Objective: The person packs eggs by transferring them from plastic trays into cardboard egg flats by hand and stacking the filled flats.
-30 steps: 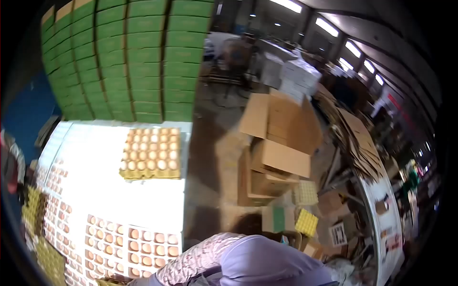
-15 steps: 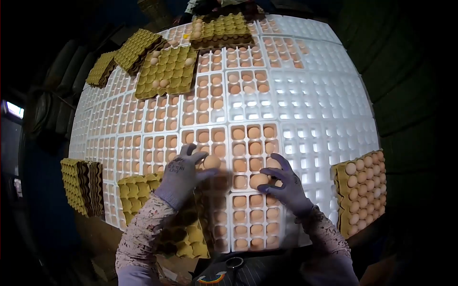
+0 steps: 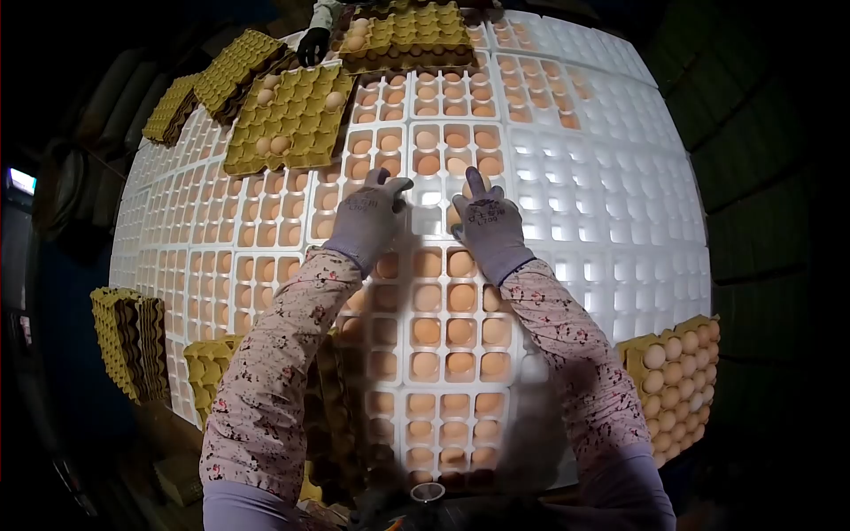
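Note:
White compartment trays (image 3: 567, 181) cover the table, many of their cells filled with brown eggs (image 3: 460, 296). My left hand (image 3: 367, 217), in a grey glove, is over a tray left of centre, fingers curled; whatever it may hold is hidden. To its right, my gloved right hand (image 3: 490, 221) reaches over a partly filled tray. An egg (image 3: 475, 188) lies at its fingertips, and another shows by its thumb. Several cells between the two hands are without eggs.
Yellow pulp trays (image 3: 292, 119), one bearing a few eggs, stand at the back left. More pulp trays (image 3: 128, 341) are stacked at the left edge. A full stack of eggs (image 3: 677, 380) sits at the right. Another person's dark-gloved hand (image 3: 313, 46) is at the far edge.
The view has turned from the green boxes to the egg trays. Since half a second ago, both hands have moved forward to trays farther back. Another person's hand has come into view.

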A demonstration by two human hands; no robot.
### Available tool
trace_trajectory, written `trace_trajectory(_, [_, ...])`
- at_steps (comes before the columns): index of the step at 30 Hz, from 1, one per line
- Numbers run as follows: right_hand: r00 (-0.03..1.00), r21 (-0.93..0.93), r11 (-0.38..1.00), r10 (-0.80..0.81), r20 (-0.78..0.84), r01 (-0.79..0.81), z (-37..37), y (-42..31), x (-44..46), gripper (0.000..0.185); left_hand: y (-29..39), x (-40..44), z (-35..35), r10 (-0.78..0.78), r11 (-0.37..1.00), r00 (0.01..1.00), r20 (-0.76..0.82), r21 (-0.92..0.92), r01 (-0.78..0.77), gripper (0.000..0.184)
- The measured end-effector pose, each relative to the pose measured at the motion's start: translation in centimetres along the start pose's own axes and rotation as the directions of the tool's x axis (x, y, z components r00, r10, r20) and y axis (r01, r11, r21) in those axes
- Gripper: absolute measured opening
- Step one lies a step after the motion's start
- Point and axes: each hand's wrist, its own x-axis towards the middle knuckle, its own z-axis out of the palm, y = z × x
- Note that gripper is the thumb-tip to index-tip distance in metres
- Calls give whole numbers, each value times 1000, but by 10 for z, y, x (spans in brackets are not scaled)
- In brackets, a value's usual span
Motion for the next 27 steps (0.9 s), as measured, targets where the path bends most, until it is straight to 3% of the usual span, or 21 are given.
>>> trace_trajectory(1, [1000, 30, 999, -21, 15, 20, 8, 6, 2, 42, 11, 2, 4, -5, 996, 998, 56, -84, 10, 37])
trace_trajectory(3, [999, 54, 998, 10, 43, -12, 14, 13, 13, 46, 20, 13, 20, -82, 995, 950, 300, -29, 96, 42])
trace_trajectory(5, [994, 277, 961, 36, -101, -7, 15, 20, 24, 44, 20, 25, 29, -72, 997, 936, 346, 42, 61, 42])
trace_trajectory(7, [996, 298, 954, -1, -90, 28, 17, 33, 39, 41, 13, 45, 50, -13, 990, 1000, 0, -141, 13, 43])
trace_trajectory(8, [996, 285, 957, -37, -81, 59, 23, 44, 49, 41, 7, 59, 63, -8, 960, 997, -74, -278, -13, 40])
trace_trajectory(9, [994, 272, 958, -75, -74, 92, 29, 51, 55, 42, 0, 68, 78, -9, 961, 997, -75, -275, -12, 40])
trace_trajectory(10, [967, 543, 838, 180, -181, -54, 17, 42, 51, 48, -9, 75, 93, 16, 965, 988, -152, -255, -55, 39])
trace_trajectory(11, [967, 545, 837, 176, -186, -48, 27, 46, 54, 48, -16, 82, 103, 43, 968, 972, -230, -231, -97, 38])
trace_trajectory(13, [900, 453, 876, 51, -432, 168, 66, 62, 59, 48, -25, 84, 97, 98, 967, 983, -153, -217, -130, 38])
trace_trajectory(15, [915, 540, 814, 23, -402, 217, 72, 69, 50, 50, -12, 63, 55, 33, 927, 994, -104, -369, -69, 41])
trace_trajectory(17, [906, 613, 765, 94, -412, 199, 60, 68, 34, 51, -10, 33, 2, 35, 901, 998, -42, -431, -50, 39])
trace_trajectory(18, [896, 681, 709, 163, -413, 185, 51, 62, 22, 51, -13, 10, -28, 76, 929, 995, -65, -358, -95, 39])
trace_trajectory(21, [935, 859, 471, 170, -311, 200, 21, 30, -34, 40, -25, -91, -116, -102, 940, 994, -37, -329, 85, 42])
trace_trajectory(22, [951, 880, 424, 115, -286, 214, 11, 13, -62, 39, -46, -130, -141, -152, 963, 988, -39, -230, 139, 43])
trace_trajectory(24, [989, 901, 411, -13, -150, 142, -5, -23, -122, 40, -80, -215, -180, -393, 879, 919, -39, -310, 363, 44])
trace_trajectory(25, [994, 979, 179, -33, 104, -97, -18, -51, -157, 42, -114, -266, -187, -493, 828, 869, -40, -330, 454, 44])
trace_trajectory(26, [986, 958, 274, -118, 114, -78, 5, -67, -187, 45, -142, -317, -195, -593, 740, 805, 40, -366, 564, 48])
trace_trajectory(27, [957, 958, 256, -220, 190, -131, 10, -90, -215, 50, -187, -377, -185, -607, 776, 794, 27, -194, 600, 58])
